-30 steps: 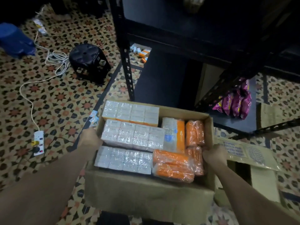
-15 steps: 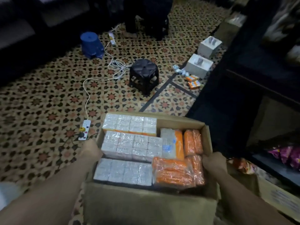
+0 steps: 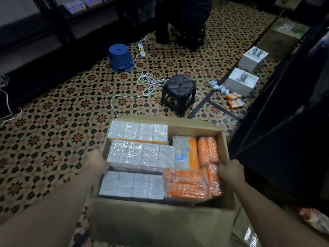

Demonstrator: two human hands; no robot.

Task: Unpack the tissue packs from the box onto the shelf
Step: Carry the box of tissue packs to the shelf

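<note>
Box [image 3: 160, 225] of tissue packs carried in two hands beside a dark shelf [image 3: 284, 139].
Both hands are clamped on the box: the left hand [image 3: 95, 164] grips the rim of its left wall, the right hand [image 3: 231, 171] the rim of its right wall. Every pack sits inside, between the hands. White bundles [image 3: 140, 154] fill the left side in three rows, long sides running left to right; orange packs [image 3: 185, 186] crowd the near right corner, just beside the right hand. The shelf stands right of the box, so the right hand is nearer to it. The box probably needs setting down before either hand can lift a pack.
</note>
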